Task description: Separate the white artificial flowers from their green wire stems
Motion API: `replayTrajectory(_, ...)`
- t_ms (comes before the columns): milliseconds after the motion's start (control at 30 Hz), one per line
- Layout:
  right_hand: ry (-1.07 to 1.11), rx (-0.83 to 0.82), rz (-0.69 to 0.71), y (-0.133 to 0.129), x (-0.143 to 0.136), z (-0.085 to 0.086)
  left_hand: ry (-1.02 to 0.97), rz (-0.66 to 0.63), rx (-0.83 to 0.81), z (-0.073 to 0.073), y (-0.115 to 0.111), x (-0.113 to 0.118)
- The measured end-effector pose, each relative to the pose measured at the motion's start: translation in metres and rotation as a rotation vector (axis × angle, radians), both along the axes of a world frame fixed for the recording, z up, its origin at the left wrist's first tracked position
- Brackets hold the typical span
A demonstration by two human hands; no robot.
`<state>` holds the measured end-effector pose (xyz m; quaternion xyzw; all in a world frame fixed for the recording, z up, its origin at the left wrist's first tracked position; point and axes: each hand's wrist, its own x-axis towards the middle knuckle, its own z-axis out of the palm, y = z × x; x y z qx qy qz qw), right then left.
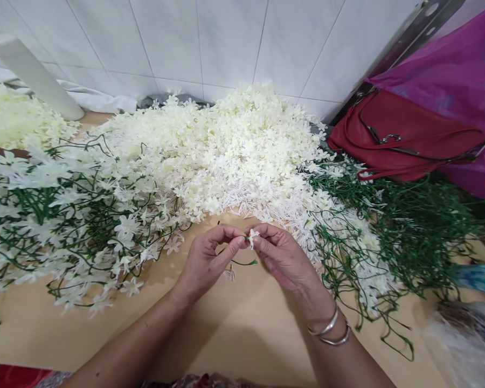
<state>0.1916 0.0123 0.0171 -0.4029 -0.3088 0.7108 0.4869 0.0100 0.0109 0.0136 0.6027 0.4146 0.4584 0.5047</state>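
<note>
Blossom [253,238] of white artificial petals sits midway between both hands in the head view, above the bare tabletop [226,334]: the right hand [286,260] pinches it between thumb and fingertips, while the left hand [206,257] pinches a green stem [247,237] just beside it. Such narrow grips probably suit parts this small, and holding them end to end presumably keeps both steady. Ahead lies a large heap of loose cream blossoms [250,134]; bare green stems [420,226] lie tangled at the right, stemmed white flowers [89,221] at the left, likely so that each kind stays apart within reach. The red handbag [408,129] rests behind the stems, perhaps to leave the front free. Counted: one blossom and one stem in the fingers, two silver bangles [327,326] on the right wrist, one handbag; the heaps are too dense to count.
</note>
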Motion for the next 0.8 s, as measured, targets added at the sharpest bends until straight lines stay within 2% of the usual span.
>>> replayTrajectory(200,-0.081,0.04,-0.044,-0.002,-0.003,-0.004,0.042,0.008,0.002,-0.005,0.0,-0.002)
replayTrajectory(467,-0.119,0.069,-0.058,-0.002,-0.012,-0.01,0.024,0.015,-0.031,-0.02,0.0,-0.005)
replayTrajectory(800,-0.164,0.085,-0.002,0.0,-0.01,-0.007,0.018,-0.022,-0.056,-0.021,0.0,-0.005)
